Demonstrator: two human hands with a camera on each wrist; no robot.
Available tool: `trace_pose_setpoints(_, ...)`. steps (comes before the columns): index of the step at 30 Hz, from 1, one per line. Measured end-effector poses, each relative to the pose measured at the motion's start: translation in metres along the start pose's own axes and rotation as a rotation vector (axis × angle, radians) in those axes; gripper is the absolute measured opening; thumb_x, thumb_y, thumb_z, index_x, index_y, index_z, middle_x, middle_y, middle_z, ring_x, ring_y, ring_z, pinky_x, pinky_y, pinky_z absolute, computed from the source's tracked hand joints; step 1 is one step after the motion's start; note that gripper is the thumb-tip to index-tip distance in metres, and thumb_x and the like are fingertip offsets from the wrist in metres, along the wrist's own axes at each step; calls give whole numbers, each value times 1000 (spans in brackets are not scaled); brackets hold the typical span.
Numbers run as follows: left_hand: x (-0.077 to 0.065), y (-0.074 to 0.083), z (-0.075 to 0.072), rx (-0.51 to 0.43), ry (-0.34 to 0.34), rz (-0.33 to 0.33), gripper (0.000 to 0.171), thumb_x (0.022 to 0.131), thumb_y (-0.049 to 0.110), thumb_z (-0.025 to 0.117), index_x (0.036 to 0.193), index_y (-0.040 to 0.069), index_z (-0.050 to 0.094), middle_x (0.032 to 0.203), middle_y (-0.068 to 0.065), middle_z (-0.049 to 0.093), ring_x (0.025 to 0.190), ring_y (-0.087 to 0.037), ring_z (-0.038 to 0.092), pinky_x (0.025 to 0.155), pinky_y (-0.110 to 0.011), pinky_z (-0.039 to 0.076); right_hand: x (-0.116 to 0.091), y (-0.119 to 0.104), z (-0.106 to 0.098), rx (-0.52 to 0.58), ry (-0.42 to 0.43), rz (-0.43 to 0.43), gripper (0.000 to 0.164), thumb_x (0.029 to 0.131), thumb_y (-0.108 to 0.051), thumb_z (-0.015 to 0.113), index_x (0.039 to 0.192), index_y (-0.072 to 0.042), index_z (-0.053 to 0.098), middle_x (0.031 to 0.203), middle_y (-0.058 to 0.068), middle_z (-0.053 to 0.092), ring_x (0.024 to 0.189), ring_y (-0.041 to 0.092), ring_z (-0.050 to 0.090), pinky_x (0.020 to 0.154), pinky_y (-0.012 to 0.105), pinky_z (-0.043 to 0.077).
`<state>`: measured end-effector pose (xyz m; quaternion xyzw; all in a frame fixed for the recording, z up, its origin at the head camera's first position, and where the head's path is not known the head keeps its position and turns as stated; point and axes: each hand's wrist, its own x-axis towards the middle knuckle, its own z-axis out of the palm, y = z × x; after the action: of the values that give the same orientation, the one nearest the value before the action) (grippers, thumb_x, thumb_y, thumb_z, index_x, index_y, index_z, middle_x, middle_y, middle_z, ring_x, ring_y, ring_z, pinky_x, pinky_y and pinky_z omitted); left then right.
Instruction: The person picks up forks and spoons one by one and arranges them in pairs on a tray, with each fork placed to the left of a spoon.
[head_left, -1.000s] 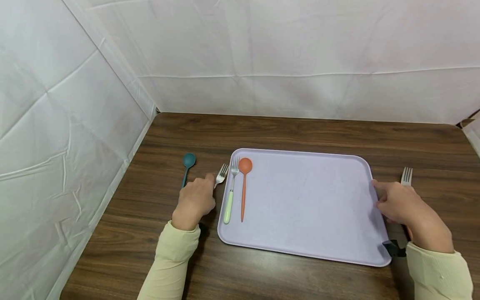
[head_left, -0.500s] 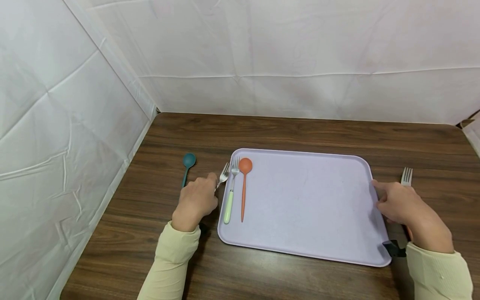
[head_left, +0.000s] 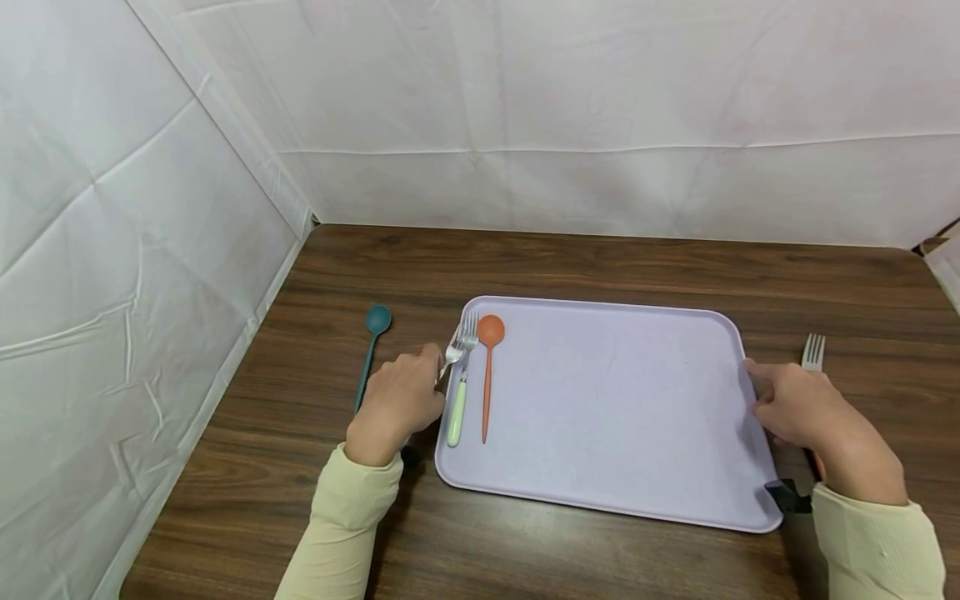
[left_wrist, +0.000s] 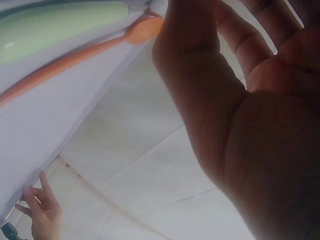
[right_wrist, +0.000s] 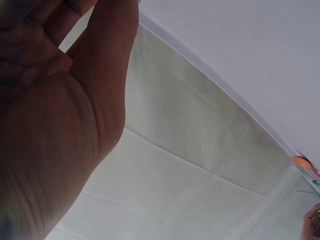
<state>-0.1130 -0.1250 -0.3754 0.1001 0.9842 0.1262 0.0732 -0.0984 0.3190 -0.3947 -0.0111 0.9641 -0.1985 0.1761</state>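
Note:
In the head view, my left hand (head_left: 401,398) pinches a metal fork (head_left: 452,355) at the left rim of a lilac tray (head_left: 615,417). The fork's tines overlap those of a fork with a pale green handle (head_left: 455,421) lying on the tray; the held fork's handle is hidden under the hand. Beside the green-handled one lies an orange spoon (head_left: 486,383), bowl pointing away. My right hand (head_left: 806,408) rests at the tray's right edge, its index finger stretched out to touch the rim. The left wrist view shows this right hand (left_wrist: 47,212) with fingers extended.
Left of the left hand, a teal spoon (head_left: 366,358) lies on the dark wooden table (head_left: 600,262). Another fork (head_left: 813,353) lies right of the tray, partly covered by the right hand. White cloth walls (head_left: 600,167) stand behind and to the left.
My left hand has moved slightly right, bringing the pinched fork from beside the tray to over its left rim. The right hand and tray stay in place.

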Motion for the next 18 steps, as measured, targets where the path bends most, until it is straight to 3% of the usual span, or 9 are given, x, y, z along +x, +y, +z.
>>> trace_pose_setpoints(10, 1, 4, 0, -24, -17, 4, 22, 77, 9, 61, 98, 10, 54, 67, -4, 52, 52, -22, 50, 43, -35, 37, 1, 0, 1, 3, 20, -19, 60, 76, 0, 57, 129, 18, 36, 71, 11, 65, 47, 15, 55, 48, 32, 42)
trace_pose_setpoints(18, 1, 6, 0, -48, 1, 23, 20, 76, 10, 60, 95, 11, 55, 64, -1, 51, 50, -20, 48, 42, -33, 36, 0, 1, 1, 8, 14, -17, 60, 77, 0, 57, 130, 18, 35, 72, 11, 65, 48, 15, 55, 48, 33, 42)
